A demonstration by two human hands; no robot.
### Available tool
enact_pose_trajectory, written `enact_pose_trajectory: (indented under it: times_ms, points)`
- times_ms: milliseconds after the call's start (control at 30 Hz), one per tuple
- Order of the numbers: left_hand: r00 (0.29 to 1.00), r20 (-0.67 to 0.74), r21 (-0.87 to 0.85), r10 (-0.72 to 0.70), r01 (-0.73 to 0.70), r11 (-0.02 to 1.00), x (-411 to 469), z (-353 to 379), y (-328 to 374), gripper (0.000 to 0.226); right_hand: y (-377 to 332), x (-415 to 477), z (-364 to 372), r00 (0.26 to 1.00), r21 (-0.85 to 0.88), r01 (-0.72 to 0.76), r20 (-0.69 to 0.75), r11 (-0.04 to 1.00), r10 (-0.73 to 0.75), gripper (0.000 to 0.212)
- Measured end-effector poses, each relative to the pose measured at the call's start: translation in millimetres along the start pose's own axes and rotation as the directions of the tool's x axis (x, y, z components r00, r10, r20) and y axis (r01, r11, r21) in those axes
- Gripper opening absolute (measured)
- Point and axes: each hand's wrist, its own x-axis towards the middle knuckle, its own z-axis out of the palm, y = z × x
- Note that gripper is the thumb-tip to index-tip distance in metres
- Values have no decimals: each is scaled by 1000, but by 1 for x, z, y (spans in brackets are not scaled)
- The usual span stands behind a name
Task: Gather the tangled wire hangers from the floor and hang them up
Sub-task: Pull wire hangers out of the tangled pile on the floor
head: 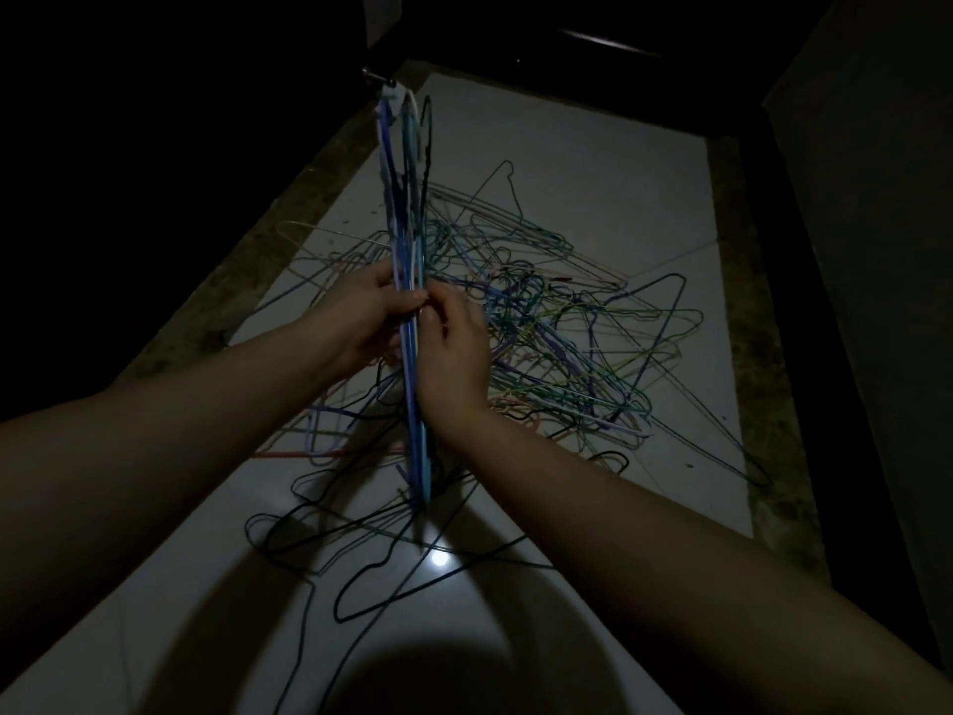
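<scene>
A flat bundle of blue, white and dark wire hangers (407, 209) hangs edge-on from a small metal hook (372, 76) at the top left. My left hand (361, 322) grips the bundle from the left at mid-height. My right hand (454, 348) pinches the same bundle from the right, fingertips meeting those of the left hand. Below and beyond lies a tangled pile of coloured wire hangers (557, 332) on the white tiled floor (593, 162). Several black hangers (371, 554) sprawl nearer to me.
The room is dim. A dark wall or door (154, 147) rises on the left and dark furniture (851, 250) on the right. A brown speckled border (742, 353) edges the white tiles. A red hanger (289, 455) lies at the pile's left.
</scene>
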Motion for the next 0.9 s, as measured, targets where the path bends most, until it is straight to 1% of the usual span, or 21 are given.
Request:
enact_pose_trajectory:
  times_ms: [67,133,233,267,333,367,400,533,667,767,900]
  points:
    - [1000,-16,-7,14,-15,1000,4,-3,1,27,5,4,1,998,-46,53,25,998,-52,35]
    - [998,-47,19,42,-42,999,8,-3,0,29,12,14,0,997,-54,75,-29,996,-76,33]
    - [992,-110,81,56,-48,996,17,-6,-7,31,32,41,-11,984,-43,-48,-172,998,40,32]
    - [991,-124,95,53,-42,995,19,-6,-10,32,44,50,-16,979,-89,-99,-186,991,82,33]
    - [990,-137,93,38,-25,995,23,-6,-17,31,73,63,-25,978,-232,-175,-156,957,141,39]
    - [990,-141,82,30,-18,996,24,-5,-20,31,86,66,-29,977,-278,-201,-127,939,171,42]
    - [990,-141,67,21,-12,998,25,-4,-22,30,98,68,-31,973,-288,-229,-102,930,207,45]
    - [991,-130,65,-14,22,998,27,0,-33,29,124,67,-34,945,-252,-319,-12,914,327,48]
    - [990,-140,93,-24,37,995,29,-3,-41,27,129,69,-23,885,-107,-454,61,884,462,50]
    - [989,-144,96,-33,47,994,31,-6,-43,27,129,79,-20,843,-15,-535,67,845,534,55]
    - [989,-146,66,-25,35,997,30,-8,-42,26,125,92,-25,779,141,-626,74,767,623,53]
